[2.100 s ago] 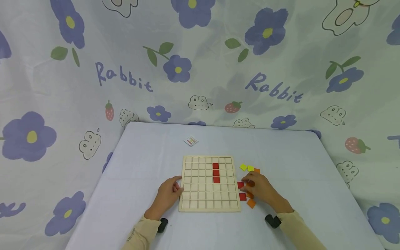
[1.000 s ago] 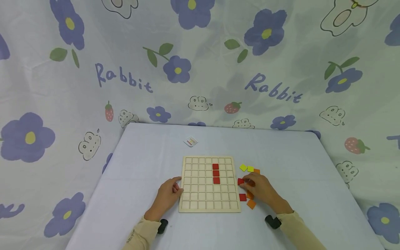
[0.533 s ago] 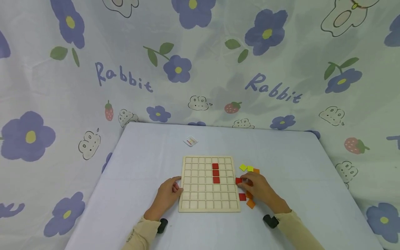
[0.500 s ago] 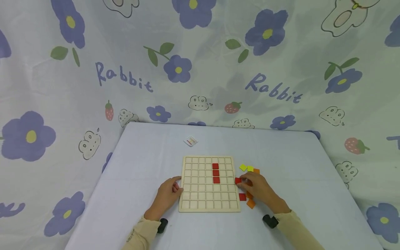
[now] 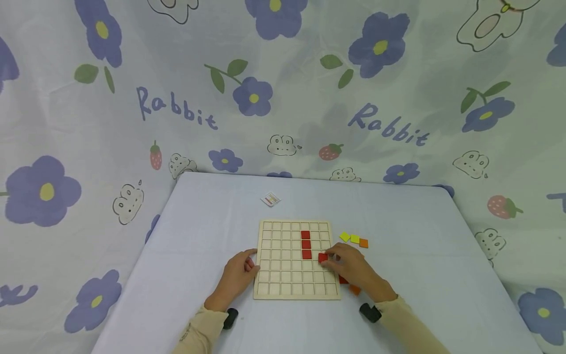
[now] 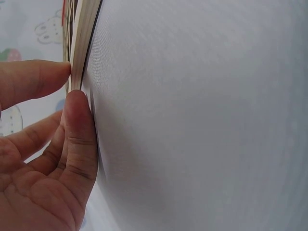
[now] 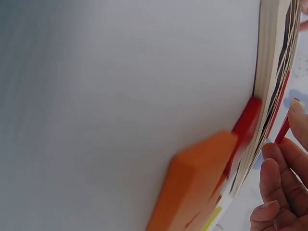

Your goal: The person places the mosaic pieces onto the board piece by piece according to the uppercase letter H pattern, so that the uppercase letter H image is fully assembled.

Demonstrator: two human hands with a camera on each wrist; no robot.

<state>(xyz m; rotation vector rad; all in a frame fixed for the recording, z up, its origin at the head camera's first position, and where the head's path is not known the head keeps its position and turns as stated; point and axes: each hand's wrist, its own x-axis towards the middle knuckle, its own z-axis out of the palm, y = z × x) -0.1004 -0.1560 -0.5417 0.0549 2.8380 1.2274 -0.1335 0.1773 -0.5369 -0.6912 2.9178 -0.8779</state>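
A pale wooden grid board (image 5: pixel 285 278) lies on the white table. Three red tiles (image 5: pixel 306 244) sit in one of its columns, right of the middle. My left hand (image 5: pixel 237 275) rests at the board's left edge; in the left wrist view, thumb and forefinger (image 6: pixel 36 82) touch the board's side. My right hand (image 5: pixel 353 265) pinches another red tile (image 5: pixel 323 258) between thumb and fingertips, over the board's right part. The right wrist view has this tile (image 7: pixel 283 129) tilted and raised off the board.
Beside the board's right edge lie two yellow tiles (image 5: pixel 345 237), an orange tile (image 5: pixel 363 243), and, partly hidden under my right hand, a red tile (image 5: pixel 343 280) and another orange tile (image 5: pixel 355 289). A small printed card (image 5: pixel 270 199) lies behind the board. A patterned cloth (image 5: pixel 283 98) hangs behind the table.
My right hand has slid the red tile toward the board, then carried it left over the board's right columns. The left hand stays at the board's edge.
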